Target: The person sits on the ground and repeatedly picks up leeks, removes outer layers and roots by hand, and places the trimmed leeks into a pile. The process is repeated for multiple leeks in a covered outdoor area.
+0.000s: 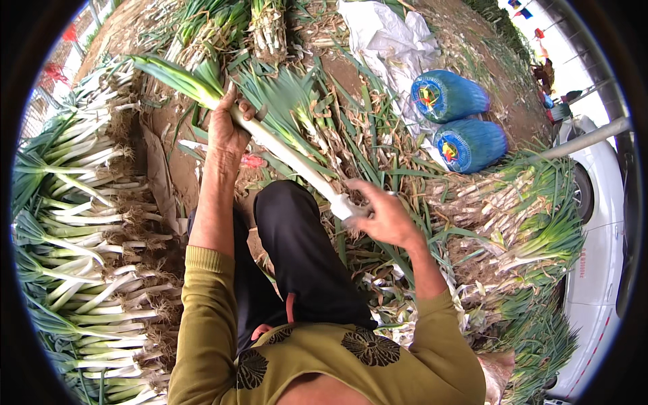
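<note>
My left hand (229,128) is wrapped round a long leek (287,154) high on its shaft, where green meets white. Its leaves stick out to the upper left, and the white shaft slopes down to the right. At the lower end is my right hand (385,212), slightly blurred, with thumb and forefinger apart on either side of the pale tip. Whitish outer skin looks loose there; whether the fingers touch it is hard to see. Beside my left fingers is a small grey blur I cannot make out.
Rooted leeks (94,256) lie stacked along the left. On the right rests a pile of paler leeks (499,216). Two blue rolls (472,145) sit by a white plastic sheet (388,37). Dry leaves litter the ground; a white car (597,270) stands at far right.
</note>
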Available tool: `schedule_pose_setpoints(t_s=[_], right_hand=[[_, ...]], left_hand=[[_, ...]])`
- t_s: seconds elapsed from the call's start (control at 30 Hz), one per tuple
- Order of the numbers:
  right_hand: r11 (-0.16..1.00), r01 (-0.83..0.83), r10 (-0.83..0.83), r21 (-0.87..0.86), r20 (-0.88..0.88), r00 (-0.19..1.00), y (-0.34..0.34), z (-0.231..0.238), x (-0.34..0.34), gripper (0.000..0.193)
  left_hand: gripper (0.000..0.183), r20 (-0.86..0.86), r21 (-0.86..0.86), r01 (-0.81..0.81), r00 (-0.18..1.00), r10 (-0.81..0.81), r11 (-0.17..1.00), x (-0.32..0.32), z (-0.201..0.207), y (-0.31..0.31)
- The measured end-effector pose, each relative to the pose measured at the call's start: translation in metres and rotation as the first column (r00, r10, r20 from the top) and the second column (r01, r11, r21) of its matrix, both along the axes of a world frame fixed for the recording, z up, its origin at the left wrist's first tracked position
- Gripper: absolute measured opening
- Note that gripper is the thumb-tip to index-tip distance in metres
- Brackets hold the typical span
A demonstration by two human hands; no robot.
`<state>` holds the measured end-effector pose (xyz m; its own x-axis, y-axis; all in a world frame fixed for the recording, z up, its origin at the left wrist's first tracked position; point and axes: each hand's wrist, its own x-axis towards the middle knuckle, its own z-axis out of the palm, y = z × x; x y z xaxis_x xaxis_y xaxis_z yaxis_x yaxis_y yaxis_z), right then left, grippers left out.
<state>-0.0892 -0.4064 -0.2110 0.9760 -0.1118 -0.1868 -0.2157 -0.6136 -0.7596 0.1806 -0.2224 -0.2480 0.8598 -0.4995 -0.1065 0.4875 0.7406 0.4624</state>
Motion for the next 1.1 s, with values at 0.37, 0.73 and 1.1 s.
schedule_pose_setpoints(t_s=[0.37,0.73,1.1], right_hand=[[0.893,-0.449,0.450,0.035,-0.115,0.886,-0.014,-0.023,0.025,0.025],[0.931,-0.264,0.306,0.251,-0.147,0.941,-0.006,-0.010,-0.004,0.016],[0.980,-0.031,0.065,0.198,-0.167,0.984,-0.007,-0.028,-0.028,0.030]], left_hand=[[0.015,-0.179,0.193,0.179,0.973,-0.145,0.965,-0.053,-0.017,-0.054],[0.011,-0.142,0.000,0.433,0.892,-0.429,0.901,-0.049,-0.021,-0.076],[0.006,-0.200,0.099,0.365,0.919,-0.341,0.926,-0.042,-0.026,-0.089]])
